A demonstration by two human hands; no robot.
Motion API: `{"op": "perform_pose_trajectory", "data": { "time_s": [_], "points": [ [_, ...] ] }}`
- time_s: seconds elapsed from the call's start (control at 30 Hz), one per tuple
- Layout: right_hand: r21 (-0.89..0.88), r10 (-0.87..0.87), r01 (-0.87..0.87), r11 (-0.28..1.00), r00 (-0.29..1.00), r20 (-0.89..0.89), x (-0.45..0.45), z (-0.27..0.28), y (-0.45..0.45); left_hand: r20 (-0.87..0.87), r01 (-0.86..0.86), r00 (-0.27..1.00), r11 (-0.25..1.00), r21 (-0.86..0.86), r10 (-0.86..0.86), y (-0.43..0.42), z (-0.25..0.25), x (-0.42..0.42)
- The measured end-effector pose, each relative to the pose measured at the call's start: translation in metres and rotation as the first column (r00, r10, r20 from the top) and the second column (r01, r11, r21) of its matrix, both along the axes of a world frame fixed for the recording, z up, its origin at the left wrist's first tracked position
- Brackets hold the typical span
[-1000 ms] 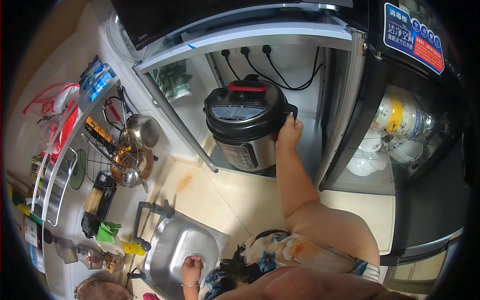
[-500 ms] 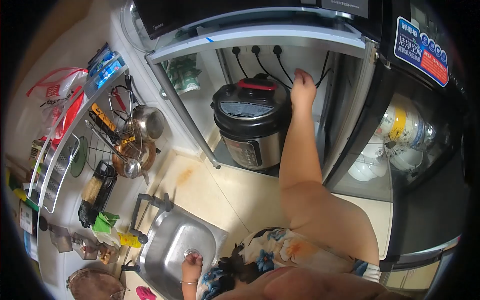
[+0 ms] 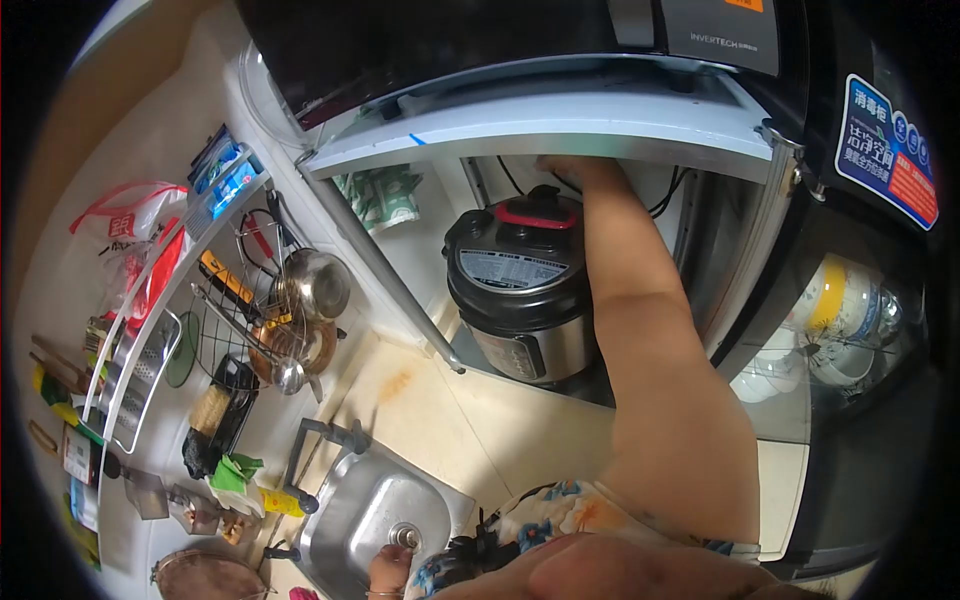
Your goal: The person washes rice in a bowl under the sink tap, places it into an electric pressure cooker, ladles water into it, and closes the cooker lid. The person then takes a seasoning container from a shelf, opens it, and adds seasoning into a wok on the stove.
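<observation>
My right hand point(image 3: 575, 168) reaches up at the back wall of the shelf unit, behind an electric pressure cooker point(image 3: 520, 310). The shelf edge hides part of the hand, so its fingers and anything in them cannot be made out. Black power cords point(image 3: 512, 176) hang around it, and their plugs are out of sight. The cooker stands upright with its lid on and a red-trimmed lid handle point(image 3: 538, 213) on top. My left hand point(image 3: 390, 568) hangs low over the sink point(image 3: 365, 505), its fingers curled in, with nothing visible in it.
Above the cooker, a white shelf point(image 3: 560, 115) carries a black microwave point(image 3: 450, 40). To the right stands a dark glass-fronted cabinet with bowls point(image 3: 840, 300). A wall rack point(image 3: 215, 310) holds pans and utensils on the left. The faucet point(image 3: 300, 455) rises beside the sink.
My right hand has moved up and left, from beside the cords to behind the shelf edge. The camera view has shifted, and the plugs have gone out of sight. My left hand stays over the sink.
</observation>
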State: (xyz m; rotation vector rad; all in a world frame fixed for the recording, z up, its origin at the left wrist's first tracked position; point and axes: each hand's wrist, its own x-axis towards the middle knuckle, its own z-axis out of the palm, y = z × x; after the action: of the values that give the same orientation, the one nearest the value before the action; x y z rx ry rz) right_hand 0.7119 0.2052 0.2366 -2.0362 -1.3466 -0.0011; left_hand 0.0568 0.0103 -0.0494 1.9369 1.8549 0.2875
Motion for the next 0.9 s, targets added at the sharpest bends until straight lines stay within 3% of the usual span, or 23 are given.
{"op": "perform_pose_trajectory", "data": {
  "time_s": [0.07, 0.13, 0.37, 0.47, 0.5, 0.53, 0.6, 0.73, 0.87, 0.9],
  "points": [
    [-0.064, 0.018, -0.022, 0.998, 0.998, -0.055, -0.002, 0.002, 0.003, -0.038, 0.022, 0.999, 0.999, -0.035, -0.024, 0.006, 0.004, 0.006],
    [-0.302, 0.108, -0.159, 0.94, 0.978, -0.178, 0.002, 0.003, 0.009, -0.014, 0.104, 0.994, 0.993, -0.054, -0.105, 0.011, 0.011, 0.014],
    [-0.34, 0.107, -0.193, 0.921, 0.961, -0.255, 0.002, -0.002, 0.006, -0.013, 0.102, 0.994, 0.99, -0.102, -0.104, 0.028, 0.015, 0.03],
    [-0.383, 0.025, -0.143, 0.913, 0.955, -0.295, -0.001, -0.001, 0.007, -0.011, 0.129, 0.991, 0.986, -0.107, -0.13, 0.03, 0.01, 0.03],
    [-0.133, -0.04, 0.031, 0.991, 0.997, -0.066, 0.004, -0.008, 0.013, 0.001, 0.118, 0.993, 0.986, -0.115, -0.119, 0.029, 0.008, 0.03],
    [0.161, -0.164, 0.141, 0.977, 0.976, 0.14, 0.011, -0.015, 0.019, 0.013, 0.107, 0.994, 0.987, -0.123, -0.106, 0.028, 0.006, 0.029],
    [0.516, -0.375, 0.173, 0.839, 0.871, 0.319, 0.033, -0.017, 0.044, 0.031, 0.098, 0.995, 0.986, -0.135, -0.095, 0.026, 0.001, 0.024],
    [0.66, -0.489, 0.114, 0.743, 0.765, 0.419, 0.068, -0.022, 0.075, 0.15, 0.045, 0.988, 0.983, -0.177, -0.018, 0.023, -0.073, -0.028],
    [0.651, -0.482, 0.078, 0.755, 0.738, 0.471, 0.085, -0.034, 0.088, 0.186, 0.03, 0.983, 0.972, -0.234, 0.015, 0.018, -0.083, -0.032],
    [0.647, -0.478, 0.065, 0.76, 0.73, 0.488, 0.088, -0.037, 0.09, 0.124, 0.026, 0.992, 0.979, -0.204, -0.001, 0.017, -0.07, -0.022]
  ]
}}
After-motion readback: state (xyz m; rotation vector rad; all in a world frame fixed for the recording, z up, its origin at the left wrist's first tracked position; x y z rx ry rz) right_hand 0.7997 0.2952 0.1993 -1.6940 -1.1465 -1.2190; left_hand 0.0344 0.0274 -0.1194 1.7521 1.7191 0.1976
